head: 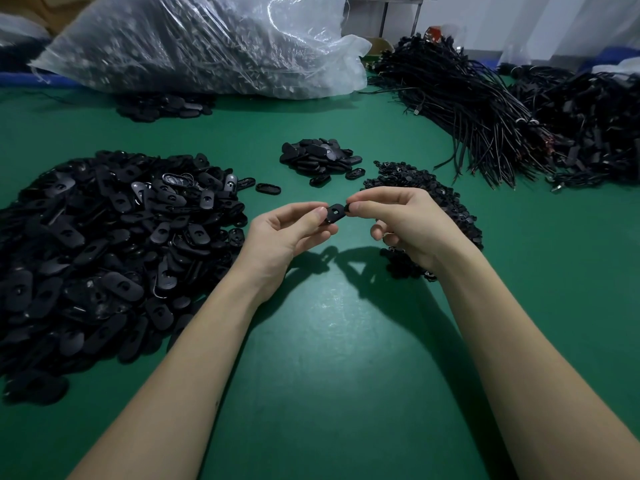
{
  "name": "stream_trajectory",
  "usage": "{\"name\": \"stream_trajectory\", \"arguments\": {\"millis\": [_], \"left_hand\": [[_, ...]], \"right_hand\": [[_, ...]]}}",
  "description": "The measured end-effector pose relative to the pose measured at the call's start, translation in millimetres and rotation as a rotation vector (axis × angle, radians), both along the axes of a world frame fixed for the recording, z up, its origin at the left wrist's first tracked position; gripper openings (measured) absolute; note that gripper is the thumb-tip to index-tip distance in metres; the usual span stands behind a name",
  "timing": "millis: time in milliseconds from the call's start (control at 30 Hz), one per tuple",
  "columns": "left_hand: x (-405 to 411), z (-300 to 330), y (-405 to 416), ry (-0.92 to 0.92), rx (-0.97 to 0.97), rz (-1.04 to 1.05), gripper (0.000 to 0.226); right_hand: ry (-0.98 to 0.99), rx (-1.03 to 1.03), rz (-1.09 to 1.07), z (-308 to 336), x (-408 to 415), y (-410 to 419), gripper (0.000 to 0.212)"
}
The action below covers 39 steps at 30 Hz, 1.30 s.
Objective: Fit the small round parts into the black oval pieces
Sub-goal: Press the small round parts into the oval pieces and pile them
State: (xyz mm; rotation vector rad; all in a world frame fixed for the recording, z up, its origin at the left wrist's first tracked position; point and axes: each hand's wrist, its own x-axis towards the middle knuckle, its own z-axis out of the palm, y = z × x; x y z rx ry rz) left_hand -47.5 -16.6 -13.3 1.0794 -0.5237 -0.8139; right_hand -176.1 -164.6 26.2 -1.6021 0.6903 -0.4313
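Observation:
My left hand (291, 230) pinches a black oval piece (335, 213) between thumb and fingers, above the green table. My right hand (401, 220) meets it from the right, its thumb and forefinger pinched at the oval's right end; whatever small part they hold is hidden by the fingertips. A big heap of black oval pieces (110, 251) lies to the left. A pile of small round parts (446, 199) lies under and behind my right hand. A smaller pile of oval pieces (320, 157) sits farther back in the middle.
A large clear plastic bag (207, 43) full of black parts lies at the back left, with more ovals (162, 107) spilled before it. Bundles of black cables (502, 109) fill the back right. The green table (329, 358) stretches between my forearms.

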Motion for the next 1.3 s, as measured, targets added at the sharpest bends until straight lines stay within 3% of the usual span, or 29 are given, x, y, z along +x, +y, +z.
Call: {"name": "stream_trajectory", "arguments": {"millis": [333,767,967,1100,1300], "left_hand": [[-0.1,-1.3,0.2,-0.054,0.008,-0.024,0.031],[-1.8,-2.2,0.7,-0.107,0.010,-0.025,0.032],[-0.2,-5.2,1.4,-0.152,0.035,-0.038,0.014],[1.7,-5.2,2.3,-0.180,0.055,-0.051,0.013],[1.4,-8.1,-0.8,-0.285,0.124,-0.022,0.014]], "right_hand": [[0.014,-0.158,-0.016,1.0,2.2,5.2,0.002],[0.086,-0.192,-0.004,7.1,1.1,10.8,0.001],[0.139,-0.113,-0.037,3.9,3.3,10.6,0.011],[0.108,0.151,0.006,1.3,1.5,7.3,0.024],[-0.015,0.224,0.092,0.5,3.1,10.9,0.018]]}}
